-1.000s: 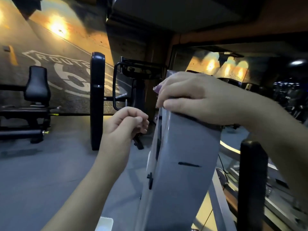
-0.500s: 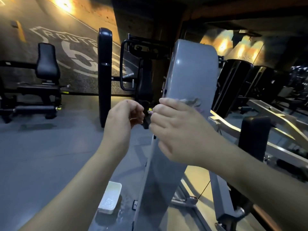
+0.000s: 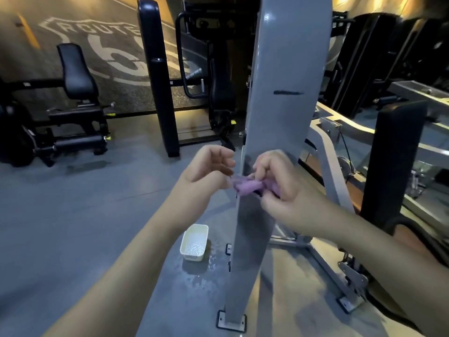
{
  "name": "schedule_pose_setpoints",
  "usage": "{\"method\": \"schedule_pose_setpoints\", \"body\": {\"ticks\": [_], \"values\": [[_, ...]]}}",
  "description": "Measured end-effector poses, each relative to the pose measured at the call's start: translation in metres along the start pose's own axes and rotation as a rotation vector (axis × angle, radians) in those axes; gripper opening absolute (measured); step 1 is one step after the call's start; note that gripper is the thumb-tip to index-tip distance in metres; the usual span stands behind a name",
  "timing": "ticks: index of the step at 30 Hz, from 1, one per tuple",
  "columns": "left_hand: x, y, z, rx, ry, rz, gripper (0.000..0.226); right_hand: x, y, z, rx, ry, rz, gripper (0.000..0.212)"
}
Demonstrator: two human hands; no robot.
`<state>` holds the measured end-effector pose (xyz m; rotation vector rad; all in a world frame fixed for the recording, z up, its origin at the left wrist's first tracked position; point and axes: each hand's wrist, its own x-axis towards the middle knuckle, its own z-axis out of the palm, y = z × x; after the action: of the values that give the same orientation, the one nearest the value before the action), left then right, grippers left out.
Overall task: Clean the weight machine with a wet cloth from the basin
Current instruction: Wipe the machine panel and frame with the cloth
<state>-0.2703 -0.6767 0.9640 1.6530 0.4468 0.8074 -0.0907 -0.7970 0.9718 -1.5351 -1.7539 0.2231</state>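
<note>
The weight machine's tall grey panel (image 3: pixel 284 98) rises in front of me, bolted to the floor. My right hand (image 3: pixel 286 193) grips a bunched purple cloth (image 3: pixel 247 186) against the panel's left edge at mid height. My left hand (image 3: pixel 209 171) is loosely curled just left of the cloth, its fingertips near or touching the cloth's end; I cannot tell if it holds it. A small white basin (image 3: pixel 194 242) with water stands on the floor to the left of the panel's foot.
Water is splashed on the grey floor (image 3: pixel 199 271) around the basin. A black upright pad (image 3: pixel 158 76) and a black seat machine (image 3: pixel 75 93) stand behind to the left. Grey frame bars (image 3: pixel 335 171) and a black post (image 3: pixel 393 161) crowd the right.
My right hand has slid the cloth down the panel from its top to mid height. My left hand followed it down. The view has tilted downward, showing the basin fully.
</note>
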Motion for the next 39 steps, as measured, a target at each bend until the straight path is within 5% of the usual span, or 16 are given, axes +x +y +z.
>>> {"method": "schedule_pose_setpoints", "body": {"ticks": [5, 13, 16, 19, 21, 24, 27, 30, 35, 39], "values": [[0.003, 0.013, 0.018, 0.106, -0.059, 0.074, 0.007, 0.005, -0.004, -0.004, 0.195, 0.243, 0.253, 0.032], [0.027, 0.03, -0.005, -0.049, -0.017, 0.044, 0.013, 0.017, -0.036, -0.003, 0.149, 0.386, 0.421, 0.009], [0.035, 0.033, -0.008, -0.147, 0.062, -0.068, 0.008, 0.028, -0.042, -0.003, 0.385, 0.398, 0.48, 0.007], [0.042, 0.032, -0.014, 0.167, 0.196, 0.088, 0.014, 0.038, -0.046, -0.001, 0.668, 0.4, 0.515, 0.009], [0.04, 0.036, -0.02, 0.25, 0.104, 0.197, 0.014, 0.043, -0.053, -0.001, 0.863, 0.401, 0.488, 0.01], [0.034, 0.048, -0.024, 0.19, -0.177, 0.132, 0.019, 0.048, -0.061, -0.006, 0.97, 0.366, 0.454, 0.012], [0.038, 0.054, -0.031, 0.195, -0.149, 0.159, 0.015, 0.054, -0.056, -0.008, 0.548, 0.46, 0.405, 0.004], [0.046, 0.063, -0.04, 0.104, -0.127, 0.176, 0.019, 0.056, -0.064, -0.013, 0.091, 0.374, 0.201, 0.036], [0.061, 0.079, -0.055, 0.02, -0.158, 0.229, 0.015, 0.077, -0.078, -0.028, -0.069, 0.309, 0.046, 0.023], [0.087, 0.088, -0.054, -0.188, -0.071, 0.181, 0.019, 0.103, -0.088, -0.059, -0.467, 0.371, -0.106, 0.03]]}}
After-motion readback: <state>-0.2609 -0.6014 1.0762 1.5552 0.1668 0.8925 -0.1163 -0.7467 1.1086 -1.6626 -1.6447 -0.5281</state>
